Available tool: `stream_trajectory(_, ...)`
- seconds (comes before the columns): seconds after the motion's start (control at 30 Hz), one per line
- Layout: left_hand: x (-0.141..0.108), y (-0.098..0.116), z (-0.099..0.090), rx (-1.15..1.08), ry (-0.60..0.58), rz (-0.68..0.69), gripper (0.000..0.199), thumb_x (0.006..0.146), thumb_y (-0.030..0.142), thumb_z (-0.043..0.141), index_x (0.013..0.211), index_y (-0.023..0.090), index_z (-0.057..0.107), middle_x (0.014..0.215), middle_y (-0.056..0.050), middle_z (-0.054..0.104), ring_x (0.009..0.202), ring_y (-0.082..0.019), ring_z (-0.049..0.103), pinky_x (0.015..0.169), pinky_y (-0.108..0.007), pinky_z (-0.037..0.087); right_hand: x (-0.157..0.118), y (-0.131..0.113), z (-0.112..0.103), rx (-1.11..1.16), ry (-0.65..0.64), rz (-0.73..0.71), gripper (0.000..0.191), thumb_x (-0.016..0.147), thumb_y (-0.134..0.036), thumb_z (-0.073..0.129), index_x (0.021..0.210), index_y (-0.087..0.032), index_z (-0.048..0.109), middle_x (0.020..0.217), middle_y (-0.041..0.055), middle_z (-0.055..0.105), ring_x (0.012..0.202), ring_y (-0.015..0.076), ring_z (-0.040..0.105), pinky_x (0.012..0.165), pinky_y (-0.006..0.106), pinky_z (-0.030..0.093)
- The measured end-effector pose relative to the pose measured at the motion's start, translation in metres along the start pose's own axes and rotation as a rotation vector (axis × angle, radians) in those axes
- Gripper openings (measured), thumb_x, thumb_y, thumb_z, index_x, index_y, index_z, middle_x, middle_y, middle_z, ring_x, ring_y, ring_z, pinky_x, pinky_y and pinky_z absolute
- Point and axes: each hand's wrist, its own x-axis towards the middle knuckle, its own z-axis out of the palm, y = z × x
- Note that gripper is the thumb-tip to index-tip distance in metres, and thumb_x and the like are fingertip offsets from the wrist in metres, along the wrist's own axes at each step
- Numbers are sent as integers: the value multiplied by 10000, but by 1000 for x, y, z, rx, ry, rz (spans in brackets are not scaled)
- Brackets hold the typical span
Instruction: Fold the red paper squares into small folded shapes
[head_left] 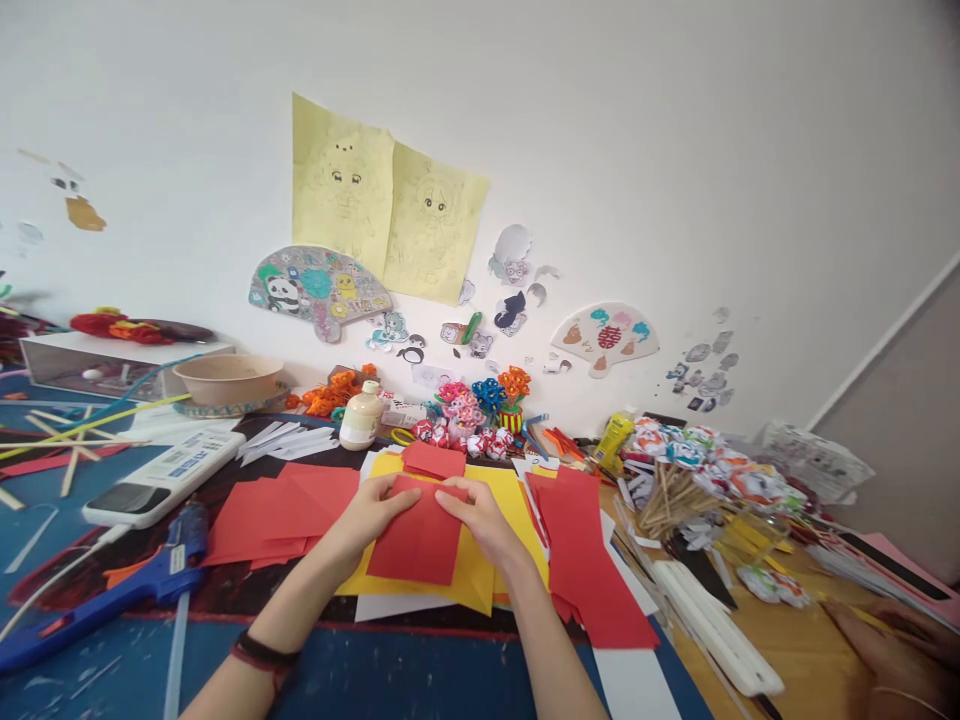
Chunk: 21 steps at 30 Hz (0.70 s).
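Observation:
My left hand (375, 512) and my right hand (482, 515) hold a small sheet of red paper (416, 545) by its upper corners. Both thumbs lie on its front, and the other fingers are mostly hidden behind it. A faint vertical line runs down the sheet. Beneath it lies yellow paper (517, 512) on top of white sheets (401, 607). Just beyond my fingers is another red piece (433, 459). Red sheets (274, 515) are stacked to the left, with more red paper (592, 570) on the right.
A blue glue gun (112, 605) and a white power strip (169, 477) lie left. A glue bottle (361, 418) and pipe-cleaner flowers (487, 400) stand along the wall. Wooden sticks (667, 503) are bundled at right, near another person's hand (877, 640).

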Motion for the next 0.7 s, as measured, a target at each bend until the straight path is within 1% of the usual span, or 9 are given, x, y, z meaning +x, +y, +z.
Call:
stream_trajectory(0.07, 0, 0, 0, 30, -3, 13, 390, 605, 467, 735, 811, 143, 669, 786, -61, 720, 708, -209, 646, 574, -264, 471, 1, -1, -1, -17, -47, -19, 370, 649, -479, 747, 869, -186, 698, 868, 45, 684, 850, 231, 622, 734, 311, 470)
stream_trajectory(0.17, 2, -3, -1, 89, -6, 41, 382, 627, 478, 716, 799, 142, 663, 770, -61, 712, 700, -199, 637, 576, -258, 467, 1, -3, -2, -30, -101, -35, 324, 670, -461, 737, 835, -184, 701, 832, 33, 676, 813, 212, 614, 719, 297, 456)
stream_trajectory(0.3, 4, -5, -2, 180, -1, 107, 367, 645, 488, 692, 786, 152, 658, 771, -50, 696, 695, -188, 621, 570, -245, 448, 1, -4, -3, -62, -102, -46, 304, 665, -455, 740, 802, -186, 703, 783, 23, 664, 784, 202, 603, 707, 290, 446)
stream_trajectory(0.37, 6, -7, -3, 231, -10, 128, 358, 662, 500, 667, 772, 160, 654, 740, -38, 683, 682, -182, 612, 560, -238, 434, 1, -4, -3, -73, -104, -53, 293, 669, -447, 738, 780, -179, 701, 756, 19, 653, 767, 195, 594, 698, 283, 440)
stream_trajectory(0.47, 10, -10, -4, 285, -33, 158, 350, 680, 501, 641, 763, 162, 657, 738, -37, 677, 704, -190, 607, 576, -242, 433, 1, -5, -3, -69, -144, -54, 276, 715, -439, 702, 764, -167, 696, 726, 14, 640, 726, 173, 578, 682, 269, 428)
stream_trajectory(0.57, 13, -12, -5, 338, -18, 230, 312, 682, 469, 642, 740, 164, 668, 778, -40, 684, 764, -205, 602, 620, -252, 439, 0, -7, -1, -56, -190, -55, 271, 751, -438, 665, 771, -169, 696, 724, 9, 640, 702, 162, 570, 673, 263, 419)
stream_trajectory(0.7, 13, -11, -5, 385, -12, 269, 286, 711, 451, 609, 717, 171, 665, 730, -30, 678, 746, -206, 594, 619, -256, 431, -2, -11, 0, -70, -195, -80, 255, 752, -427, 657, 748, -175, 698, 740, 10, 646, 729, 176, 572, 675, 265, 419)
